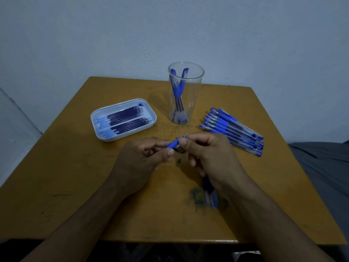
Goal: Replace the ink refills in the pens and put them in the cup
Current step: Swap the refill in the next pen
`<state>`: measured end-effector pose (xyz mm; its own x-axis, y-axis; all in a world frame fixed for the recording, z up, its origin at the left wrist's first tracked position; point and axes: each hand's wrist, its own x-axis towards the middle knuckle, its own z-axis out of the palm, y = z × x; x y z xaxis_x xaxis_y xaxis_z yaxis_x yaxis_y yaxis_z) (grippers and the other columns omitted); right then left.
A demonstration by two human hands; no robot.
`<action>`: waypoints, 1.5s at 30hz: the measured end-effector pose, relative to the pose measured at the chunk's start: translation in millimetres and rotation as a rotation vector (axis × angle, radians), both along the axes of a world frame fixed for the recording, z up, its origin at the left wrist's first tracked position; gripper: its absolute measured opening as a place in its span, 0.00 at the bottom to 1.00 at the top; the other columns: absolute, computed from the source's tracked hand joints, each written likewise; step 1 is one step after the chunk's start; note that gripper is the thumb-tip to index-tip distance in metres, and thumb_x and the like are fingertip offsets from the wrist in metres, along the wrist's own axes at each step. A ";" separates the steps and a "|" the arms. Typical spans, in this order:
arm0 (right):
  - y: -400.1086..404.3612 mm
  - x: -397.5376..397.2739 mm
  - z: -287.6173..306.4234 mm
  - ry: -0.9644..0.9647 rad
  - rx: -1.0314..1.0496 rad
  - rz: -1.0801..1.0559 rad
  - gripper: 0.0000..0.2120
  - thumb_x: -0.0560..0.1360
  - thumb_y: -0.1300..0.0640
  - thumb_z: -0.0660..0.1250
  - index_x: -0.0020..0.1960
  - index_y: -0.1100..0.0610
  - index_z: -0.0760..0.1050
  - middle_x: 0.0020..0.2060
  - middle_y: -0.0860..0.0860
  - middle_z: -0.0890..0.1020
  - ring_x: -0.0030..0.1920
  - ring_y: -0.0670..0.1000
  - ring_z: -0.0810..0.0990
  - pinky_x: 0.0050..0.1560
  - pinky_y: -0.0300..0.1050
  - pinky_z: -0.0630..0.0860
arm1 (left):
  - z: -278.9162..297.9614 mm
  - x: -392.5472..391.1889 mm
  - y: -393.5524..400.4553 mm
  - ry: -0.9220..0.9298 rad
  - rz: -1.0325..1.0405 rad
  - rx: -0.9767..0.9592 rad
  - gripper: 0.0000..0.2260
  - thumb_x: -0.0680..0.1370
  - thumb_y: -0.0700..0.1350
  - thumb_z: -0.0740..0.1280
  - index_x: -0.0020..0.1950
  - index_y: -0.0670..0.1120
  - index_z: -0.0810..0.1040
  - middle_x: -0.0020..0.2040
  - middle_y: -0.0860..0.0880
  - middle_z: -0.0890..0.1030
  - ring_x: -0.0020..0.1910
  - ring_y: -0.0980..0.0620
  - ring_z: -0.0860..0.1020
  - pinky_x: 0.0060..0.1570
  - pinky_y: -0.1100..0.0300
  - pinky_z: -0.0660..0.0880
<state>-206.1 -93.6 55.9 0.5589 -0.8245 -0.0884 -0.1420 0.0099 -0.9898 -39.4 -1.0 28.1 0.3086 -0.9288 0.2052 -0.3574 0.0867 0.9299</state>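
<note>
Both hands meet just above the worn ochre wooden counter (75,176): the left hand (139,159) pinches the blue rubber-gripped pen barrel (172,144) while the right hand (209,154) pinches its metal tip end and also holds what looks like another blue pen part (210,193) under its palm. The barrel's long axis runs up and to the right, from left hand to right. The clear plastic cup (186,95) holding finished pens stands straight beyond the hands, the white tray of dark ink refills (123,120) lies nearer the left hand, and the pile of blue pens (234,129) nearer the right.

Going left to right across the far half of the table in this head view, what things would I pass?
White tray of refills → clear cup holding pens → pile of blue pens.
</note>
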 end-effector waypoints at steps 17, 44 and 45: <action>-4.0 6.8 -4.3 -0.361 0.105 -0.161 0.05 0.80 0.65 0.66 0.54 0.65 0.76 0.44 0.61 0.85 0.41 0.55 0.83 0.30 0.43 0.79 | 0.6 -2.5 -2.1 -0.004 0.044 -0.015 0.08 0.73 0.49 0.70 0.52 0.54 0.83 0.36 0.50 0.84 0.29 0.62 0.78 0.31 0.75 0.69; -7.4 -44.4 -7.5 0.694 -0.324 -0.148 0.07 0.80 0.53 0.69 0.56 0.50 0.83 0.36 0.46 0.82 0.34 0.46 0.82 0.37 0.48 0.84 | -10.9 -0.1 -4.9 -0.071 0.071 -0.015 0.07 0.74 0.53 0.70 0.52 0.58 0.83 0.36 0.51 0.84 0.34 0.55 0.81 0.36 0.71 0.73; -6.3 -43.9 -7.7 0.704 -0.345 -0.150 0.08 0.80 0.51 0.69 0.57 0.50 0.83 0.37 0.45 0.82 0.34 0.46 0.82 0.36 0.47 0.84 | -11.4 -0.2 -4.9 -0.076 0.074 -0.013 0.07 0.74 0.52 0.70 0.52 0.58 0.83 0.36 0.51 0.84 0.34 0.55 0.81 0.35 0.71 0.73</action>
<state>-250.0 -99.9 48.1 0.3475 -0.9318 -0.1051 -0.7561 -0.2122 -0.6191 -39.6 -5.9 16.8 0.3590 -0.9012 0.2428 -0.4329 0.0696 0.8988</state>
